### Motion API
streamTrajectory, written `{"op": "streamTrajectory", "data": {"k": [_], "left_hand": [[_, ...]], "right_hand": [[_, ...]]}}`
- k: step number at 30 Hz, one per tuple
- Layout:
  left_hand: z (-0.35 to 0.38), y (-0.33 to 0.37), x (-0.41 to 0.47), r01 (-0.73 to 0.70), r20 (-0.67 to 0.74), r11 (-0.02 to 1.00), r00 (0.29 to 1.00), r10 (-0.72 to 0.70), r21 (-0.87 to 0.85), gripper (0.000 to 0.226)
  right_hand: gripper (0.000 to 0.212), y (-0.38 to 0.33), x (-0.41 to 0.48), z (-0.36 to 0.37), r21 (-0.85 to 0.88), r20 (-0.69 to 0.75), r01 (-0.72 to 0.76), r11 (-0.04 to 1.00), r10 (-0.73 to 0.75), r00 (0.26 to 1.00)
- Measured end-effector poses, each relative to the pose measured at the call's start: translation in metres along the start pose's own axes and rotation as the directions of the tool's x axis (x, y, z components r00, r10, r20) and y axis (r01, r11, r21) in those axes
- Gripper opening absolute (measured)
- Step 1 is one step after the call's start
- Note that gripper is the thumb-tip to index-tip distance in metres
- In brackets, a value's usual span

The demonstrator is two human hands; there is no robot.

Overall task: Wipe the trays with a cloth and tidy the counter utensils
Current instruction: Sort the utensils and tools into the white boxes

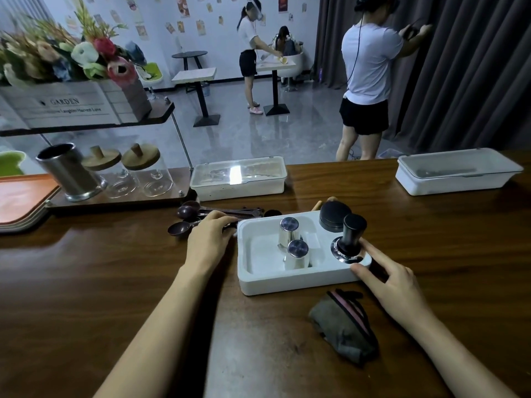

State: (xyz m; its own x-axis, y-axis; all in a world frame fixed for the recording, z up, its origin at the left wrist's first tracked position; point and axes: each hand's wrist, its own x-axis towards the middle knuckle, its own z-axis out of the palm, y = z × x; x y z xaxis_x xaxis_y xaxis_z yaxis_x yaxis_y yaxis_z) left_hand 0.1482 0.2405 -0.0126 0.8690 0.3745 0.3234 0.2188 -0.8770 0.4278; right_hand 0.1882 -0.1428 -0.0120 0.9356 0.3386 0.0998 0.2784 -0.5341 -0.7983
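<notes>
At tray's (287, 282) corner (front-right), right hand (393, 280) rests.

Left forearm (161, 317) reaches toward 1 o'clock; left hand (208, 239) palm down, fingers curled forward. Right forearm (448, 343) angles toward 10 o'clock; right hand (388, 278) palm down, thumb and fingers spread, nearly straight.

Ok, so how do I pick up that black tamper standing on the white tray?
Take the tamper by its black handle, coming straight down from above. It stands upright on a wide shiny base at the white tray's right end, so the handle sticks up free.
</notes>
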Motion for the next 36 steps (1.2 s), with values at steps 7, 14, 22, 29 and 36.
{"op": "streamTrajectory", "data": {"k": [7, 14, 22, 29, 36], "left_hand": [[-0.008, 0.002, 0.003, 0.025, -0.124, 0.999, 0.992, -0.030, -0.040, 0.024], [-0.019, 0.044, -0.017, -0.105, -0.139, 0.987, 0.986, 0.088, -0.123, 0.023], [0.000, 0.074, -0.048, -0.256, -0.111, 0.967, 0.961, 0.253, -0.016, 0.018], [-0.004, 0.072, -0.055, -0.113, -0.057, 0.993, 0.992, 0.114, 0.029, 0.018], [-0.007, 0.077, -0.051, -0.006, 0.110, 0.996, 0.994, -0.003, 0.084, 0.025]], "right_hand": [[0.052, 0.002, 0.001, 0.000, 0.007, -0.004, 0.019, 1.000, -0.019, 1.000], [0.052, 0.001, 0.001, 0.000, 0.003, 0.004, 0.015, 1.000, -0.015, 1.000], [0.057, 0.005, 0.002, -0.001, -0.001, 0.013, 0.019, 1.000, -0.019, 1.000], [0.058, 0.006, 0.002, -0.001, -0.022, 0.013, 0.014, 1.000, -0.014, 1.000], [0.056, 0.004, 0.001, -0.002, -0.016, 0.007, 0.011, 1.000, -0.011, 1.000]]}}
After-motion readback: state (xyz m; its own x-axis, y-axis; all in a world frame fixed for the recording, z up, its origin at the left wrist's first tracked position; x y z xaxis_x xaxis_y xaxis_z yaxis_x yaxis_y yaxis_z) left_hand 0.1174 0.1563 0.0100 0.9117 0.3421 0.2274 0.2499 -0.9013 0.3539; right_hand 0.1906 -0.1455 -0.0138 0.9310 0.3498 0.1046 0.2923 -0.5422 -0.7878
